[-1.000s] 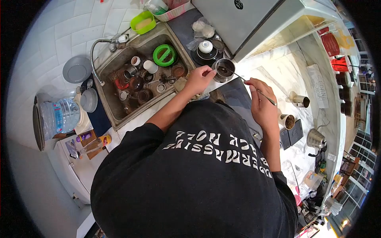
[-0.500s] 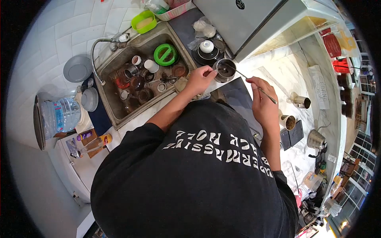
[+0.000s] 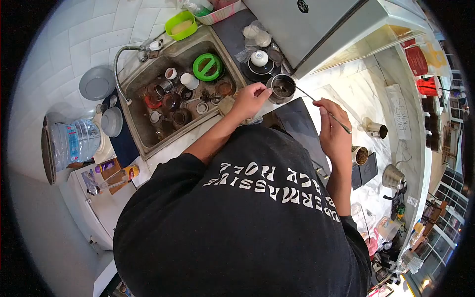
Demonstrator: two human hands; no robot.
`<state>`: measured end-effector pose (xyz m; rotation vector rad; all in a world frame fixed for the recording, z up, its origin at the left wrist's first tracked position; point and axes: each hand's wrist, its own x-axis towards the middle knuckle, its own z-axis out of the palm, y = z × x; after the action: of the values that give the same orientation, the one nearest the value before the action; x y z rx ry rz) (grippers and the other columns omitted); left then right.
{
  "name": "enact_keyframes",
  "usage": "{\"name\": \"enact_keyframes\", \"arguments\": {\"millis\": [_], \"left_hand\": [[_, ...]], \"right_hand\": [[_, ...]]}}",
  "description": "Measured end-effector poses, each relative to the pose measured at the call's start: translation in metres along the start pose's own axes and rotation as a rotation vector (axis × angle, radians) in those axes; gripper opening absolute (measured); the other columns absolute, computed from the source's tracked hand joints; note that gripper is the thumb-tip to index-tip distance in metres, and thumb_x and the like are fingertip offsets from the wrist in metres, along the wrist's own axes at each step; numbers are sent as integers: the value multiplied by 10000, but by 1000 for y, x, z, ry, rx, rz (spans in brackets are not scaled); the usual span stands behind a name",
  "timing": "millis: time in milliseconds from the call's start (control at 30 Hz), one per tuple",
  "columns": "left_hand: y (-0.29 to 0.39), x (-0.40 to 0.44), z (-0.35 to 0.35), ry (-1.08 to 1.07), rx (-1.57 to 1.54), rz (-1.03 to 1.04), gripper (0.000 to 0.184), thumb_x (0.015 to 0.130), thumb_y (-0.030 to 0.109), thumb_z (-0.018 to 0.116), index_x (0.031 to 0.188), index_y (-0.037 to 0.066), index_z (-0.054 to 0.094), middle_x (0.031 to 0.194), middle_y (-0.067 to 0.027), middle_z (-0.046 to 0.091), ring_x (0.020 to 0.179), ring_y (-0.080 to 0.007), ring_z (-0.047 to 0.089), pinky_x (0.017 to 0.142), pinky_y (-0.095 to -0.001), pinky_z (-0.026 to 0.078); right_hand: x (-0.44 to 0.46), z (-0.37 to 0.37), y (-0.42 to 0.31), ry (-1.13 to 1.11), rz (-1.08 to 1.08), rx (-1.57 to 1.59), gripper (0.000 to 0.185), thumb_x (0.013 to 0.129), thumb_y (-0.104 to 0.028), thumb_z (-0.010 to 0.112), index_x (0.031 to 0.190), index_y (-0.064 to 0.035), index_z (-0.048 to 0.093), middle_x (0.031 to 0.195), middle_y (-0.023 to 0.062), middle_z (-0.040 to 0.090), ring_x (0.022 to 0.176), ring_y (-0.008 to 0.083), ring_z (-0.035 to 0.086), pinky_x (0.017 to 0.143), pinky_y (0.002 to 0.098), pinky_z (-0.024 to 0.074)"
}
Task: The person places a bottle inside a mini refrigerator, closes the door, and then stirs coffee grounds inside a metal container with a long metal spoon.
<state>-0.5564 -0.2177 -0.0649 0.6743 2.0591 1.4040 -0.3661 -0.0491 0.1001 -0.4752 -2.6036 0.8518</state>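
Note:
A round metal cup (image 3: 273,97) stands on the counter right of the sink, with something dark inside. The fingers of my left hand (image 3: 251,102) pinch its near-left rim. A long thin metal spoon (image 3: 304,94) slants down into the cup; its bowl is hard to make out there. Closed around the handle is my right hand (image 3: 335,129), and the handle's end sticks out past the fingers. Just behind the cup a white round piece (image 3: 259,58) sits on a black dish.
The sink (image 3: 144,143) holds several dirty jars, cups and a green round strainer-like item (image 3: 207,67). To the right are a cup with brown contents (image 3: 360,155), a metal pitcher (image 3: 374,128), a black scale-like slab (image 3: 365,171) and a gooseneck kettle (image 3: 394,175).
My right hand has moved slightly right and down along with the spoon's handle. My left hand stays at the cup's rim. The view has shifted a little.

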Motion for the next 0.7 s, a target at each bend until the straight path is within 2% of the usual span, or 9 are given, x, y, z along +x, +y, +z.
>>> {"name": "enact_keyframes", "arguments": {"millis": [200, 300, 600, 700], "left_hand": [[-13, 5, 6, -21, -106, -12, 266, 1041, 258, 682, 1005, -3, 715, 879, -27, 706, 821, -98, 607, 767, -301, 500], [-10, 4, 5, -36, -101, -23, 259, 1045, 254, 675, 993, 3, 709, 876, -21, 702, 826, -97, 608, 773, -298, 498], [-12, 4, 6, -27, -105, -13, 269, 1052, 269, 667, 983, 11, 701, 850, -1, 670, 807, -83, 577, 745, -278, 477], [-13, 4, 6, -31, -82, -16, 270, 1050, 272, 671, 984, 12, 699, 843, 5, 661, 802, -79, 566, 735, -275, 469]], "right_hand": [[-1, 3, -5, 17, -79, 3, 139, 1011, -63, 614, 1099, -34, 717, 1120, 176, 752, 1074, 363, 699, 963, 434, 501], [2, 5, -3, -1, -8, -2, 137, 1013, -69, 616, 1097, -35, 718, 1129, 177, 751, 1081, 364, 698, 974, 435, 500], [-1, 5, -3, 19, -51, 34, 136, 1015, -71, 612, 1093, -36, 718, 1121, 173, 751, 1079, 364, 698, 978, 436, 500], [0, 7, -2, 8, 15, 45, 134, 1016, -72, 611, 1089, -35, 717, 1127, 177, 750, 1098, 365, 695, 984, 437, 500]]}}
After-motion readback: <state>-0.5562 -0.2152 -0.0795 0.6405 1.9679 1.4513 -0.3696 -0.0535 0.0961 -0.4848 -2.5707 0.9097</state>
